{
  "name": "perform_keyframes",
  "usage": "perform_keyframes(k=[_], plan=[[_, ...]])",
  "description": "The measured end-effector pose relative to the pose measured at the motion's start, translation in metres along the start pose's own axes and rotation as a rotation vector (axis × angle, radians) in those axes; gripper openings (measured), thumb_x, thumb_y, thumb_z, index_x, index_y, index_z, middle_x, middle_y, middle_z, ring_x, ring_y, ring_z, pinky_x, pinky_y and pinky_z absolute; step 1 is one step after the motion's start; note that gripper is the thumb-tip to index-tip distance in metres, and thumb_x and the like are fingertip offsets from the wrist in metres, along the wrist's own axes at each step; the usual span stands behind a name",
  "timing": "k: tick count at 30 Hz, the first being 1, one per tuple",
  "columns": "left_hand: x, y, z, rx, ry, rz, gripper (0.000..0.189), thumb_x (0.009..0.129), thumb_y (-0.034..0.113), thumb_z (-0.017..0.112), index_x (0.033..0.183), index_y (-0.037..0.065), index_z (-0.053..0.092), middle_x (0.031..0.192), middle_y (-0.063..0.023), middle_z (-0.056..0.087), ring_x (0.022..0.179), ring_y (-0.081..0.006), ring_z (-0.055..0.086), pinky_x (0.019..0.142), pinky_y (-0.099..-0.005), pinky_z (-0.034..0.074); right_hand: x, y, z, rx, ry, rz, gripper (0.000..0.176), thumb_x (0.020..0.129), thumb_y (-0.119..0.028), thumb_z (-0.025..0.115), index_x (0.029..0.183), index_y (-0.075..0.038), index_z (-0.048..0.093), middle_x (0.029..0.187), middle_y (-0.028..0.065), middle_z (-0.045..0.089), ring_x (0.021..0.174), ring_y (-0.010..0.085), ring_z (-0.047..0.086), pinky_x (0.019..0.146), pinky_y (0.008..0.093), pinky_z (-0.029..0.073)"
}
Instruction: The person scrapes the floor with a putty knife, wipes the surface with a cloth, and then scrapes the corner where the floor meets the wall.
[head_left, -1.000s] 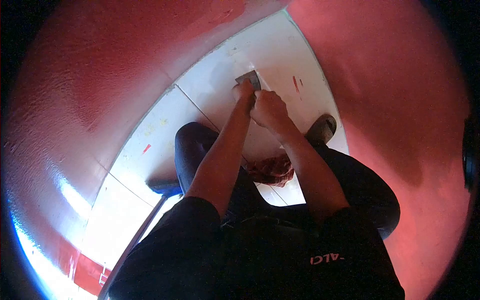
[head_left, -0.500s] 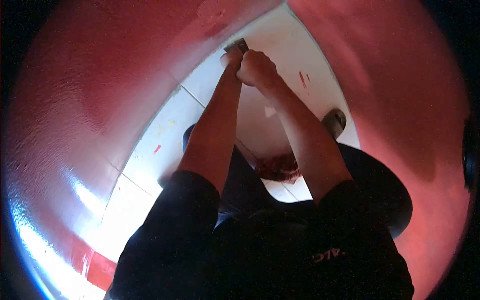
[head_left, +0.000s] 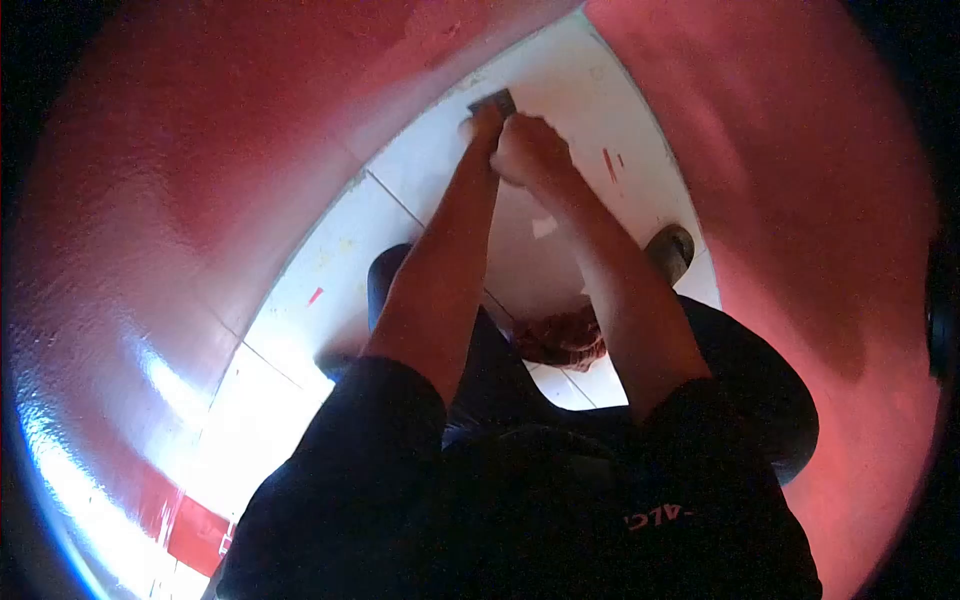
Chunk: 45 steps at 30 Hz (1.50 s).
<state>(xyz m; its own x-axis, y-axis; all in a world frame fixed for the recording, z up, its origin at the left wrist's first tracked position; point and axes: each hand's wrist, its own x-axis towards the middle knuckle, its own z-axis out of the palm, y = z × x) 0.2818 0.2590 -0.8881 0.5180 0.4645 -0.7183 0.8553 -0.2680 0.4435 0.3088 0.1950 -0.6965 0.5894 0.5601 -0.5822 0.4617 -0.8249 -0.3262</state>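
Note:
A dark, flat-bladed scraper [head_left: 494, 103] lies against the white tiled floor [head_left: 420, 165], close to the foot of the left red wall. My right hand [head_left: 535, 150] is closed in a fist around its handle end, which the fingers hide. Beside it my left hand [head_left: 482, 126] is closed at the blade's near side, touching the tool; its fingers are partly blurred. Both arms reach forward between my bent knees.
Red walls [head_left: 200, 150] rise on the left and right [head_left: 800, 200], meeting in a corner ahead. A crumpled reddish-brown cloth [head_left: 560, 338] lies between my legs. Red paint marks [head_left: 611, 166] and a pale chip [head_left: 543, 227] are on the tiles. My right shoe [head_left: 671, 250] stands near the right wall.
Both hands and the scraper have moved a little to the right and back toward me, away from the left wall's edge. The view has shifted slightly; the grip looks the same.

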Motion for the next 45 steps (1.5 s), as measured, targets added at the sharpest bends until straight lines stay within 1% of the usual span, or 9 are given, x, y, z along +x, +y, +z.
perform_keyframes(k=[7, 10, 18, 22, 25, 26, 30, 37, 45], plan=[[-0.01, 0.007, 0.004, 0.019, -0.01, -0.007, 0.04, 0.086, 0.028, 0.035, 0.113, 0.0, 0.043, 0.108, -0.0187, 0.052, 0.1, -0.0301, 0.049, 0.083, -0.0404, 0.037, -0.015, 0.001, -0.002, -0.002, 0.072, -0.04, 0.029, 0.07, -0.015, 0.054, 0.091, 0.004, 0.058, 0.087, 0.0216, 0.061, 0.085, 0.0336, 0.06, 0.074, 0.0396, 0.048], [0.001, 0.018, 0.001, -0.066, -0.009, -0.011, 0.04, 0.086, 0.029, 0.035, 0.112, 0.0, 0.044, 0.107, -0.0186, 0.053, 0.098, -0.0299, 0.049, 0.082, -0.0403, 0.038, 0.0, -0.005, -0.028, -0.031, -0.106, 0.024, 0.03, 0.07, -0.015, 0.054, 0.094, 0.003, 0.058, 0.091, 0.0226, 0.06, 0.089, 0.0336, 0.059, 0.078, 0.0402, 0.047], [-0.008, 0.006, 0.01, 0.025, 0.002, -0.022, 0.04, 0.086, 0.031, 0.035, 0.109, 0.0, 0.046, 0.105, -0.0182, 0.054, 0.095, -0.0293, 0.051, 0.08, -0.04, 0.039, -0.004, 0.001, -0.006, 0.067, 0.038, -0.004, 0.028, 0.07, -0.02, 0.054, 0.087, 0.003, 0.06, 0.087, 0.022, 0.061, 0.084, 0.0348, 0.06, 0.073, 0.0431, 0.048], [0.024, 0.003, 0.003, -0.326, -0.013, -0.078, 0.04, 0.086, 0.032, 0.035, 0.108, 0.0, 0.047, 0.103, -0.018, 0.055, 0.094, -0.029, 0.051, 0.078, -0.0399, 0.04, 0.014, 0.013, -0.01, 0.041, 0.077, -0.025, 0.023, 0.071, -0.019, 0.055, 0.08, 0.001, 0.061, 0.083, 0.0212, 0.062, 0.079, 0.035, 0.061, 0.069, 0.0422, 0.049], [-0.027, -0.015, 0.043, -0.705, -0.218, -0.2, 0.041, 0.086, 0.032, 0.035, 0.107, 0.0, 0.048, 0.102, -0.0178, 0.055, 0.092, -0.0288, 0.052, 0.077, -0.0398, 0.041, -0.037, 0.045, 0.043, 0.339, 0.258, -0.195, 0.022, 0.082, -0.025, 0.041, 0.085, -0.005, 0.051, 0.081, 0.0198, 0.061, 0.075, 0.0368, 0.06, 0.066, 0.0496, 0.047], [-0.057, -0.025, 0.074, -0.759, -0.27, -0.24, 0.041, 0.086, 0.032, 0.035, 0.106, 0.0, 0.049, 0.102, -0.0178, 0.055, 0.092, -0.0288, 0.052, 0.077, -0.0397, 0.041, -0.093, 0.037, 0.009, 0.208, 0.022, 0.149, 0.021, 0.076, -0.018, 0.049, 0.084, -0.001, 0.058, 0.079, 0.0217, 0.061, 0.074, 0.0353, 0.061, 0.067, 0.0461, 0.049], [-0.177, -0.019, 0.19, -0.513, -0.105, -0.221, 0.041, 0.085, 0.033, 0.035, 0.105, 0.0, 0.05, 0.101, -0.0176, 0.056, 0.09, -0.0285, 0.053, 0.076, -0.0396, 0.041, -0.176, 0.112, 0.083, 0.245, -0.086, 0.304, 0.027, 0.081, -0.023, 0.044, 0.093, -0.003, 0.056, 0.078, 0.02, 0.062, 0.072, 0.036, 0.061, 0.067, 0.0471, 0.048], [-0.087, 0.063, 0.124, -0.681, -0.152, -0.232, 0.042, 0.085, 0.035, 0.035, 0.102, 0.0, 0.052, 0.099, -0.0172, 0.057, 0.087, -0.028, 0.054, 0.073, -0.0393, 0.043, -0.116, 0.132, 0.024, 0.158, 0.102, 0.157, 0.025, 0.074, -0.02, 0.051, 0.082, 0.002, 0.06, 0.083, 0.024, 0.06, 0.08, 0.0361, 0.06, 0.069, 0.0442, 0.048], [-0.176, 0.001, 0.194, -0.469, 0.045, -0.183, 0.044, 0.085, 0.037, 0.036, 0.099, 0.0, 0.054, 0.096, -0.0168, 0.058, 0.084, -0.0274, 0.055, 0.071, -0.039, 0.044, -0.203, 0.143, 0.063, 0.155, -0.012, 0.195, 0.024, 0.074, -0.021, 0.052, 0.081, 0.001, 0.06, 0.079, 0.023, 0.061, 0.076, 0.0368, 0.06, 0.069, 0.0461, 0.047]])
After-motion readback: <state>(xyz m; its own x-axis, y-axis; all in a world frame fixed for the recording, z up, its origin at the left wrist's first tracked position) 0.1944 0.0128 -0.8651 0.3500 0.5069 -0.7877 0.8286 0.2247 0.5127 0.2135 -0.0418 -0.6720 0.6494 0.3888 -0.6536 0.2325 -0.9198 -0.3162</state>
